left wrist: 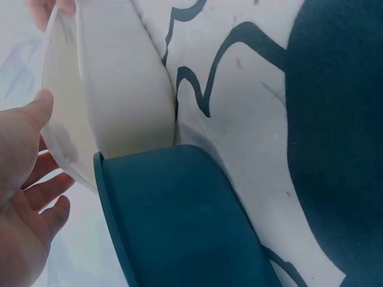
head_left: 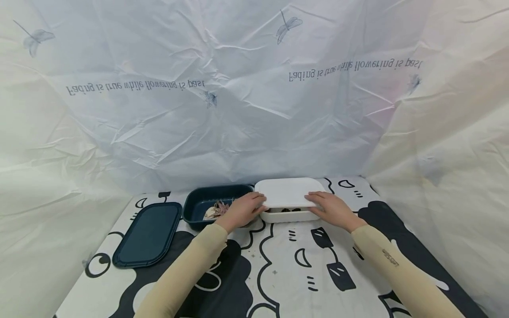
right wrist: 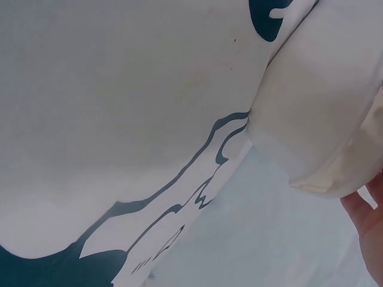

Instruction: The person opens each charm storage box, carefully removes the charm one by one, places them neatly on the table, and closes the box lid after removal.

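A white lid (head_left: 289, 192) lies over a white plastic box (head_left: 292, 216), its near edge raised so a gap shows along the front. Several small dark things (head_left: 285, 210) are visible through that gap. At the lid's left end, my left hand (head_left: 243, 209) holds the edge between thumb and fingers. My right hand (head_left: 333, 210) grips the opposite end in the same way. The left wrist view shows the lid (left wrist: 64, 89) slanting away from the box wall (left wrist: 125, 78), with my left hand (left wrist: 27, 191) around its edge. In the right wrist view, my right hand (right wrist: 368, 230) is partly out of frame.
A dark blue box (head_left: 191, 210) stands close to the white box's left side, holding a pale piece and a reddish, stringy bundle (head_left: 219, 208). Farther left lies a dark blue lid (head_left: 147, 234). White plastic sheeting (head_left: 254, 145) rises behind the black-and-white patterned cloth (head_left: 278, 260).
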Demonstrator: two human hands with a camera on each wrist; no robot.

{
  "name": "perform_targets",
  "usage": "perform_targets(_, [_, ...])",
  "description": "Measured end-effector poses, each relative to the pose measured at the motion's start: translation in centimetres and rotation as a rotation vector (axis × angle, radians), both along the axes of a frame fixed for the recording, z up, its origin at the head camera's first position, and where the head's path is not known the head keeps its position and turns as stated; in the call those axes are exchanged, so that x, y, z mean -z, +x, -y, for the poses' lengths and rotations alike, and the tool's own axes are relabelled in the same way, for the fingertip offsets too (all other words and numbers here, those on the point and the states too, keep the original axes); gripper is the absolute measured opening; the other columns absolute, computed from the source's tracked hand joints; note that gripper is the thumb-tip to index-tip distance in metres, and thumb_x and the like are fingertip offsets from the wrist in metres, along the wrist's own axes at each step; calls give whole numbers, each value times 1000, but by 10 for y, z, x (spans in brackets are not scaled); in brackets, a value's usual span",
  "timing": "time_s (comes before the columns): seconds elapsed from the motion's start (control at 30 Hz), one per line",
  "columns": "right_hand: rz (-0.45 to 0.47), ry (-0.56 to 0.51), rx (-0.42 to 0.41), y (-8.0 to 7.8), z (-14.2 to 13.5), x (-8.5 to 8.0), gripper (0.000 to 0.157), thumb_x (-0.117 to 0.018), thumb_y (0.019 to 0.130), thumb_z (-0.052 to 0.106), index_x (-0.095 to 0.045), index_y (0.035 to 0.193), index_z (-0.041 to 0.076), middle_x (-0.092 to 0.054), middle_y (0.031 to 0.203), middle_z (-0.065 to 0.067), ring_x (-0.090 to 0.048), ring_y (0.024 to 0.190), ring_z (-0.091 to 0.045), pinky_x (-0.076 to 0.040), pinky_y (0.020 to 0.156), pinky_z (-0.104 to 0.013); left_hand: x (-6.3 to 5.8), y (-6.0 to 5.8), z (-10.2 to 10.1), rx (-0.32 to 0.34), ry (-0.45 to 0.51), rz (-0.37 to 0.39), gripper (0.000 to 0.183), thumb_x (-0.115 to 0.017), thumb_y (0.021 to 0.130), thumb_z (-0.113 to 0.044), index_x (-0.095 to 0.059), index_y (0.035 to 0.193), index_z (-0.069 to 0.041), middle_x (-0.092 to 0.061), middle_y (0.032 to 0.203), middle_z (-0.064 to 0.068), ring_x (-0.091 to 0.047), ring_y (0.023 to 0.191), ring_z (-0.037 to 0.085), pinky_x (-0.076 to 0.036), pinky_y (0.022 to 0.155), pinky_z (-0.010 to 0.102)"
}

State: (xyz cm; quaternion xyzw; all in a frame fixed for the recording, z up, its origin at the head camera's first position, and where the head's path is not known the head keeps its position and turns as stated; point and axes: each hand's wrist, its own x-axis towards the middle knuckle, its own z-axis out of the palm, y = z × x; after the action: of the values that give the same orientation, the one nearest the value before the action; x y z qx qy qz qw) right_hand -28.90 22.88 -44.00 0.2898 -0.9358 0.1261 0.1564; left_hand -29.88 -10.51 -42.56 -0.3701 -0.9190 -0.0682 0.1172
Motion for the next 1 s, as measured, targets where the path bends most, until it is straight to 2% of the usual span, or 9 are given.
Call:
perform_targets(0.27, [-63, 10, 28, -4, 2, 5, 45, -79, 88, 8, -66, 131, 7, -66, 127, -15, -64, 113, -34, -54, 92, -50, 0, 2, -3, 6, 29, -12, 41, -55, 105, -34, -61, 138, -10, -60, 138, 8, -57, 127, 23, -50, 103, 38])
perform_targets(0.47, [-116, -5, 71, -6, 5, 2, 40, -76, 87, 0, -68, 126, 6, -68, 118, -12, -66, 107, -31, -55, 89, -47, -2, 2, -7, 8, 53, -38, 38, -56, 105, -33, -62, 136, -11, -62, 135, 7, -58, 125, 23, -50, 102, 38])
perform_targets(0.6, [-178, -17, 51, -7, 7, 2, 39, -75, 86, -3, -69, 123, 6, -69, 114, -11, -67, 101, -31, -57, 84, -45, -4, 2, -7, 2, 71, -36, 37, -58, 104, -31, -63, 135, -11, -62, 135, 8, -58, 124, 24, -51, 101, 39])
perform_targets(0.73, [-233, -18, 18, -7, 8, 3, 45, -76, 84, -7, -69, 127, 6, -68, 111, -12, -67, 96, -30, -58, 79, -44, -6, 1, -6, 6, 78, -42, 36, -58, 105, -30, -62, 135, -11, -62, 135, 9, -59, 124, 24, -51, 101, 39])
perform_targets(1.0, [-274, -47, 0, -11, 10, 5, 51, -73, 84, -12, -68, 130, 8, -67, 112, -13, -66, 97, -31, -57, 81, -44, -14, 1, -6, -5, 77, -33, 37, -55, 106, -31, -62, 136, -11, -62, 133, 7, -59, 123, 22, -51, 101, 39])
